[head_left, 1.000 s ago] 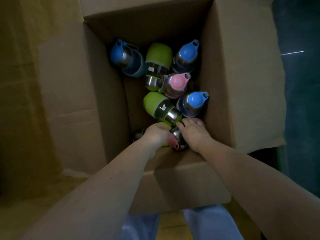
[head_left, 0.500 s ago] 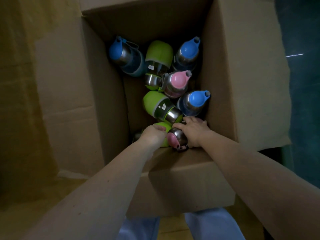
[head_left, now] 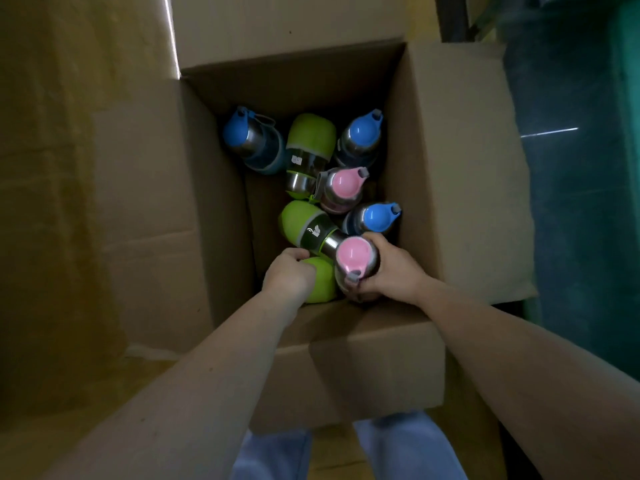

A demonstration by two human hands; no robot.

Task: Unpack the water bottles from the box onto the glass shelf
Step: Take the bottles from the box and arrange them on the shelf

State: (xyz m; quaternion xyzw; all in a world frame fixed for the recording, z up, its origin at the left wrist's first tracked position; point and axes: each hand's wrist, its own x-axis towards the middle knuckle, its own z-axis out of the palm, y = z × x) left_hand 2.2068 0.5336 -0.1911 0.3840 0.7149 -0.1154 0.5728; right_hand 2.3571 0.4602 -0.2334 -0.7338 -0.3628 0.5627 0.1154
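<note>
A cardboard box (head_left: pixel 460 174) is standing open on the floor, its flaps folded outward, and both of the person's arms are reaching down into its near end.

The right hand (head_left: pixel 391 271) is wrapping its fingers and thumb round a pink-capped bottle (head_left: pixel 353 254) and is holding it with the cap facing up toward the camera, against the near right corner of the box. The left hand (head_left: pixel 287 273) is curling its fingers over a green bottle (head_left: pixel 322 282) that is lying at the near wall, just left of the pink-capped one and touching it.

The other bottles are lying and leaning in a loose pile farther in. A second green bottle (head_left: pixel 301 223) is lying tilted just beyond the hands, its steel neck pointing toward the held bottle. A blue-capped bottle (head_left: pixel 377 218) is sitting to its right, close against the right wall and just beyond the right hand. Another pink-capped bottle (head_left: pixel 343 185) is resting in the middle, touching a third green bottle (head_left: pixel 310 140) on its left. Two more blue-capped bottles are sitting at the far end, one at the far left (head_left: pixel 242 133) and one at the far right (head_left: pixel 363 136).

Below the box, the person's light blue trousers (head_left: pixel 398 448) are showing between the forearms.
</note>
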